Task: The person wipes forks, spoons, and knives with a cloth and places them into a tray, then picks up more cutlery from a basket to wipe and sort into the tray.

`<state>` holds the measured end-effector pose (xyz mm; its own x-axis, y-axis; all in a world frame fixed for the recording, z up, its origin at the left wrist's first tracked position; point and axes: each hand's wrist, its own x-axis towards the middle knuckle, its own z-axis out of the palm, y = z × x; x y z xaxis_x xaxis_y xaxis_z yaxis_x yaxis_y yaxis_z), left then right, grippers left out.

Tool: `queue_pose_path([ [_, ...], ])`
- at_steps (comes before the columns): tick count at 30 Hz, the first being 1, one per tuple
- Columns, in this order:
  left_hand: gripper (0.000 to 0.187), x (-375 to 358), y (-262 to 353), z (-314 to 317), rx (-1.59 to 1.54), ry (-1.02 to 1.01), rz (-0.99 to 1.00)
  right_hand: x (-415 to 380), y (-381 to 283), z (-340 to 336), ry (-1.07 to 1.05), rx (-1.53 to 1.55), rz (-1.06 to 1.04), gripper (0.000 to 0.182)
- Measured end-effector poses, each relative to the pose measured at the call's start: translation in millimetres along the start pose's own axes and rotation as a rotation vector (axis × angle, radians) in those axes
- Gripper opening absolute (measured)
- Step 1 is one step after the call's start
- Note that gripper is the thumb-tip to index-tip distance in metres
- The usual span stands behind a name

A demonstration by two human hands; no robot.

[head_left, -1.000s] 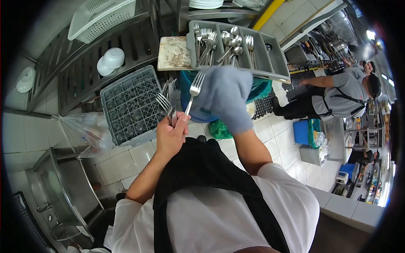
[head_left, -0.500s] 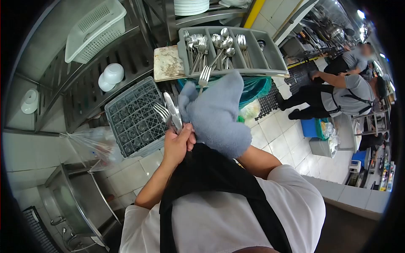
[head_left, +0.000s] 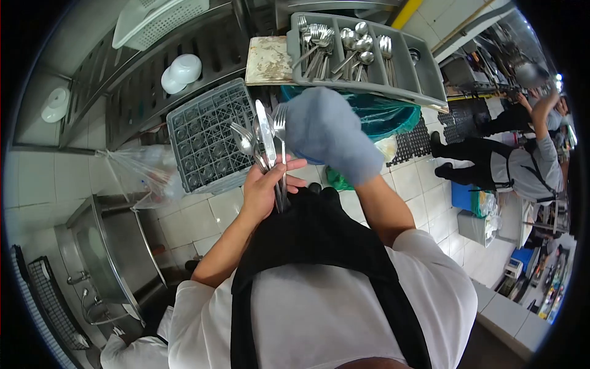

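Note:
My left hand (head_left: 263, 189) grips a bundle of cutlery upright, with some fingers spread. A table knife (head_left: 266, 130), a fork (head_left: 281, 126) and spoons (head_left: 244, 139) stick up from it. A blue-grey cloth (head_left: 332, 126) covers my right hand, hiding its fingers; the wrist shows below. The cloth's left edge is right beside the fork's tines. Ahead, a grey cutlery tray (head_left: 424, 86) has forks (head_left: 318, 48) in its left compartment, spoons (head_left: 356, 49) in the middle, and more forks (head_left: 386, 58) further right.
A glass rack (head_left: 215, 132) full of glasses stands left of my hands. White bowls (head_left: 182, 72) sit on the slatted metal shelf (head_left: 135, 101). Below the tray is a green-lined bin (head_left: 390, 117). A metal sink (head_left: 120, 246) is at left. People (head_left: 522, 166) stand at right.
The cloth-covered hand has come back from the tray toward my left hand. The fork that stuck out of the cloth is gone from there; a fork now lies slanted across the tray's left compartment.

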<state>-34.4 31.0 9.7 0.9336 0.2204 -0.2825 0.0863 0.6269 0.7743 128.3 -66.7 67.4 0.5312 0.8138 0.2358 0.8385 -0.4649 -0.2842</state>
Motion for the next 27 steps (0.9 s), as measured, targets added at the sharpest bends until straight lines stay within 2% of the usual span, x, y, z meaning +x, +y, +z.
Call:
queue_pose_path([
  [1, 0.027, 1.3, 0.9, -0.5, 0.09, 0.03, 0.005, -9.2, 3.7, 18.4, 0.292, 0.108, -0.057, 0.012],
  [2, 0.024, 3.3, 1.8, -1.0, 0.182, 0.056, 0.011, -15.1, -5.0, 14.3, 0.289, 0.111, -0.061, 0.012],
  [4, 0.023, 6.3, -1.4, -2.6, 0.196, 0.05, 0.008, -26.8, -26.7, 2.7, 0.255, 0.155, -0.254, 0.019],
  [5, 0.023, 7.8, -2.9, -2.1, 0.21, 0.041, 0.004, -28.9, -25.5, 11.8, 0.18, 0.166, -0.16, 0.026],
  [6, 0.023, 9.5, -3.0, -1.2, 0.209, 0.031, 0.003, -26.1, -23.8, 20.1, 0.183, 0.159, -0.155, 0.026],
  [8, 0.02, 10.5, -2.5, 0.8, 0.297, 0.004, 0.028, -14.1, -17.0, 30.7, -0.001, -0.042, 0.088, 0.023],
  [9, 0.02, 9.8, 2.1, 4.9, 0.293, 0.0, 0.028, -8.6, -15.7, 21.4, -0.002, -0.048, 0.089, 0.023],
  [11, 0.02, 4.4, 12.4, 13.8, 0.257, 0.049, -0.067, 0.6, -15.2, -5.2, -0.198, -0.277, 0.052, 0.013],
  [12, 0.02, 2.7, 14.8, 14.4, 0.248, 0.048, -0.066, 4.5, -15.2, -14.0, -0.203, -0.283, 0.05, 0.013],
  [14, 0.021, -2.1, 18.1, 11.2, 0.17, 0.024, -0.12, 10.6, -13.6, -25.2, -0.125, -0.285, 0.219, 0.004],
  [15, 0.023, -4.4, 17.3, 9.4, 0.167, 0.035, -0.162, 10.7, -6.3, -24.8, -0.132, -0.292, 0.215, 0.004],
  [18, 0.023, -11.7, 19.6, 7.5, 0.156, 0.035, -0.127, 12.9, 12.5, -28.5, -0.129, -0.502, 0.197, 0.01],
  [20, 0.023, -8.3, 18.7, 2.5, 0.156, 0.029, -0.082, 4.8, 3.0, -25.2, -0.158, -0.447, 0.208, 0.011],
  [23, 0.024, -0.7, 12.8, -0.5, 0.195, 0.021, -0.044, -9.5, -11.4, 10.8, -0.07, -0.153, 0.496, 0.027],
  [24, 0.025, 0.4, 11.4, 0.5, 0.241, 0.018, -0.069, -19.0, -16.4, 12.2, -0.063, -0.159, 0.495, 0.027],
  [26, 0.028, 0.5, 11.1, 2.1, 0.307, -0.013, -0.07, -31.1, -26.7, 9.1, 0.274, 0.231, -0.105, 0.027],
  [27, 0.03, -0.2, 8.9, 2.5, 0.288, -0.008, -0.058, -32.5, -27.5, 0.0, 0.243, 0.266, -0.18, 0.026],
])
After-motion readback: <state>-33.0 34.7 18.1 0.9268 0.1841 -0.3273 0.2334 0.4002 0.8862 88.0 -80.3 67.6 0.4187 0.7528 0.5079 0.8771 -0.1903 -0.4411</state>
